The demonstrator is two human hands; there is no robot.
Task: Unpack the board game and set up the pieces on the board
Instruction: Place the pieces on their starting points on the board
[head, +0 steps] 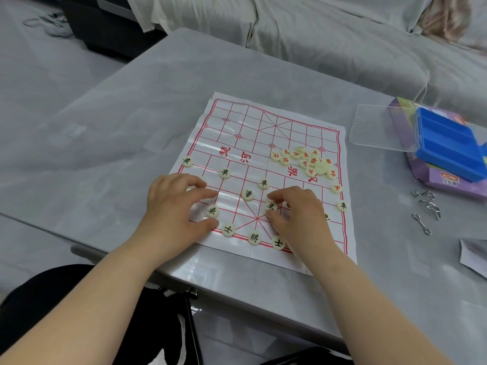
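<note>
A white paper board (290,133) with red grid lines lies on the grey table. Several cream discs with black characters stand on its near half. A heap of red-lettered discs (308,160) sits at the right middle. My left hand (174,204) holds a black-lettered disc (212,211) between thumb and fingers near the board's left corner. My right hand (297,212) pinches another black-lettered disc (271,206) close to the crossed lines. A further disc (326,216) is half hidden behind my right hand.
At the right stand a blue ridged tray (448,146), a clear lid (379,127) and a purple box (437,177). Metal wire puzzles (427,206) lie near them, and a paper corner (471,254) farther front. A covered sofa (316,35) stands behind the table (131,122).
</note>
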